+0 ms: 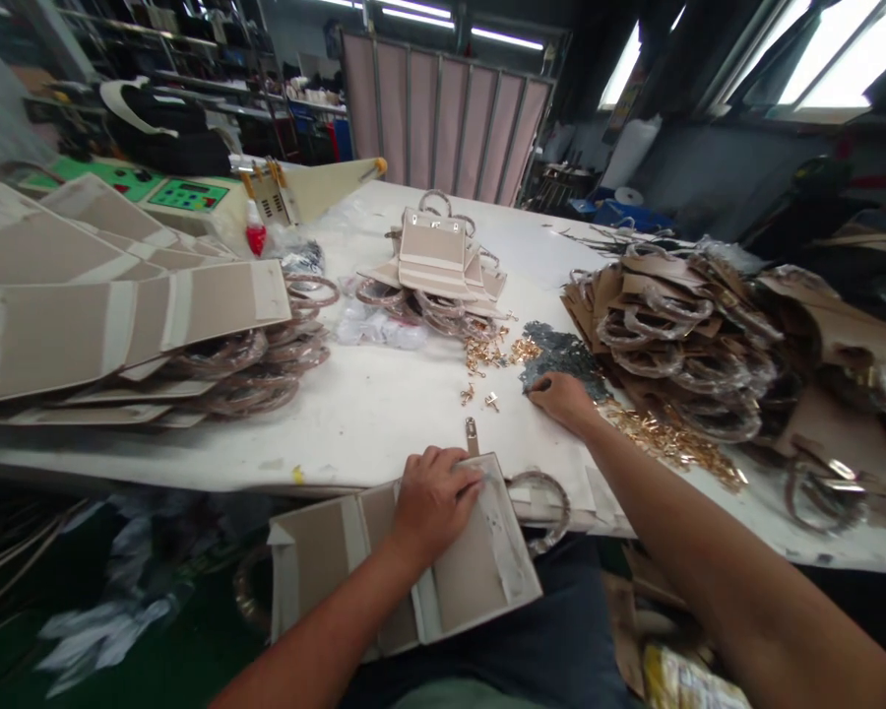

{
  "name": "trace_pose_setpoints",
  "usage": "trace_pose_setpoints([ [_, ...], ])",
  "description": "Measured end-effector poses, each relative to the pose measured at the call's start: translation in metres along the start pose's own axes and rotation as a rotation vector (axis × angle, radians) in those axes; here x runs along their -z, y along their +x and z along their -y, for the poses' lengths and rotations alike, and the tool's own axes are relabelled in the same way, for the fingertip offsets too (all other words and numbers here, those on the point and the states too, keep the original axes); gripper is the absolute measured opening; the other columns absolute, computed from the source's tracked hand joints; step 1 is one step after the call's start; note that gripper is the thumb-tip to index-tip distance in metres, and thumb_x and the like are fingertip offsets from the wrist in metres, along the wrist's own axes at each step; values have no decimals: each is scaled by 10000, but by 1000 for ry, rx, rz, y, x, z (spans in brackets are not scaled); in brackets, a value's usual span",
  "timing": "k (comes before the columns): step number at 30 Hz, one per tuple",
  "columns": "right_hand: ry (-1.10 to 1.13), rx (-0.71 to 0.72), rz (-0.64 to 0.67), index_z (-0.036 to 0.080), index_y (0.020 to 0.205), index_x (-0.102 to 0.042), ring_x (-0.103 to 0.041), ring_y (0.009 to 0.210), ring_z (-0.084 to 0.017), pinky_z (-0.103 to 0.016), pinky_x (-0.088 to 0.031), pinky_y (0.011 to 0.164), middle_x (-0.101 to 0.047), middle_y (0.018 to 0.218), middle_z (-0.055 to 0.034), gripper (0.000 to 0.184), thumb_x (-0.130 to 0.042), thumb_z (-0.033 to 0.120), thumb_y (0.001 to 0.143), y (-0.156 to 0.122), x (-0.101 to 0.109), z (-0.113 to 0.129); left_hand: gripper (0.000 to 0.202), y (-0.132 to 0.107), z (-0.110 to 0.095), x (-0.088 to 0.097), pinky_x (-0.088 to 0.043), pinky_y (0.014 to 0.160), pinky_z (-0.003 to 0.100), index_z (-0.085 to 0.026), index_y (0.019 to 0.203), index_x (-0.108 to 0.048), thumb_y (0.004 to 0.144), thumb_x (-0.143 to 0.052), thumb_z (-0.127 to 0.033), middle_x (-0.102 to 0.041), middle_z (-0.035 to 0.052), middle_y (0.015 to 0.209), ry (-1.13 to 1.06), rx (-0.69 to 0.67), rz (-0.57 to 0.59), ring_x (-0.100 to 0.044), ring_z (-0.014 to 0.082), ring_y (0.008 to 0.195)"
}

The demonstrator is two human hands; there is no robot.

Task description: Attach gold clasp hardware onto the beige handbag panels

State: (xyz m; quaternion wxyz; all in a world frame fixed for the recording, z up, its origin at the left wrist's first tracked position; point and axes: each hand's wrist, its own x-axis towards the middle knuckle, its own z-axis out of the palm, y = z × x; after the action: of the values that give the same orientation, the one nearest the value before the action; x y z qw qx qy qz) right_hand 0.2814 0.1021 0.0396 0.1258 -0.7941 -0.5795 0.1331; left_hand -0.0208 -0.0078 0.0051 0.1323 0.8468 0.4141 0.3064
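A beige bag body [479, 571], opened flat with its pale lining strips upward, rests across my lap and the table's front edge. My left hand [435, 497] grips it near its upper edge, fingers curled over the panel. A wrapped round handle [550, 502] sticks out on its right side, and a small strap with a metal plate [472, 433] points away from it. My right hand [563, 399] reaches to the near edge of a pile of small dark pieces [561, 350], thumb and fingertips pinched together. Whatever is between those fingertips is too small to make out.
Gold fittings [487, 350] lie scattered mid-table, with more gold pieces [679, 443] at the right. Stacked bag bodies stand at left [148, 315], at the back [432, 251] and at right [657, 315]. A green-panelled machine [184, 195] and a red-based bottle [255, 231] stand back left.
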Motion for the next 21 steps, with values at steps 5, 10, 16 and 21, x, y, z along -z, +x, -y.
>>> trace_pose_setpoints([
  [5, 121, 72, 27, 180, 1076, -810, -693, 776, -186, -264, -487, 709, -801, 924, -63, 291, -699, 310, 841, -37, 16, 8, 90, 2, -2, -5, -468, 888, 462, -311, 1002, -828, 954, -752, -302, -760, 34, 1199, -7, 61, 39, -629, 264, 1094],
  [10, 414, 196, 236, 228, 1141, -826, -679, 742, -179, -287, -514, 728, -785, 896, -27, 343, -713, 389, 860, -143, 22, 24, 105, 3, -4, -8, -459, 899, 465, -313, 1018, -833, 963, -745, -325, -760, 37, 1198, -24, 99, 43, -623, 272, 1102],
  [16, 476, 108, 342, 237, 1032, -816, -688, 767, -227, -334, -530, 733, -772, 830, -30, 258, -677, 383, 872, -211, -16, 30, 93, 2, -5, -12, -441, 910, 467, -310, 1013, -830, 955, -763, -338, -758, 27, 1190, -18, 94, 24, -613, 272, 1104],
  [21, 377, 151, 255, 243, 949, -780, -713, 827, -232, -346, -519, 806, -785, 879, -34, 152, -670, 305, 865, -204, -23, 32, 98, 3, -6, -10, -441, 907, 466, -297, 1012, -828, 962, -754, -338, -757, 45, 1193, -6, 86, 23, -612, 281, 1103],
])
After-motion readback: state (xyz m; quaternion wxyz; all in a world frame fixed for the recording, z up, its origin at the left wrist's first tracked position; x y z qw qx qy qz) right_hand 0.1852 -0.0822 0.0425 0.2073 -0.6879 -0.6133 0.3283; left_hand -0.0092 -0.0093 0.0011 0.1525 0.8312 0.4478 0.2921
